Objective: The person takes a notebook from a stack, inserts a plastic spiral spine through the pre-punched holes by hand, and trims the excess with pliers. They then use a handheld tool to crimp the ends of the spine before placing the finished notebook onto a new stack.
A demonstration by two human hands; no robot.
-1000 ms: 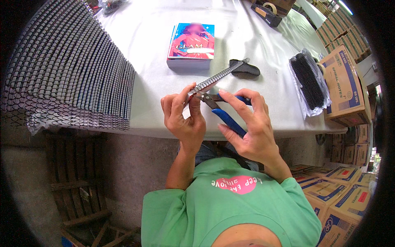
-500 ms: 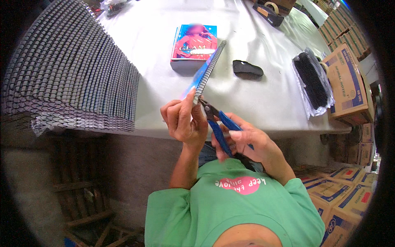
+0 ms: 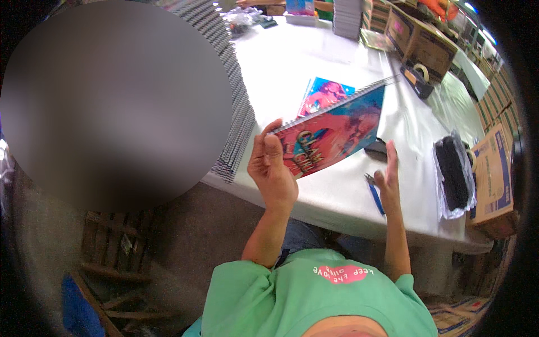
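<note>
My left hand (image 3: pixel 275 171) pinches the lower left corner of a spiral notebook (image 3: pixel 337 135) by its wire-bound edge. The notebook is raised and tilted over the table, its pink and blue illustrated cover towards me. Beside its right end is my right hand (image 3: pixel 389 182), empty, with fingers stretched out and apart. Blue-handled pliers (image 3: pixel 374 195) lie on the table next to that hand, partly behind it. Another notebook with a similar cover (image 3: pixel 325 92) rests on the table, partly hidden by the raised one. A black object (image 3: pixel 375 149) shows below the held notebook's right end.
Stacked spiral-bound notebooks (image 3: pixel 238 123) stand at the left, mostly covered by a large grey blur. To the right are a plastic-wrapped bundle of black coils (image 3: pixel 453 177) and a cardboard box (image 3: pixel 494 174). A tape dispenser (image 3: pixel 416 81) sits at the back right of the white-covered table (image 3: pixel 275 62).
The pliers have left my right hand and now lie on the table. My left hand has turned the notebook from edge-on to cover-facing. The view has swung left.
</note>
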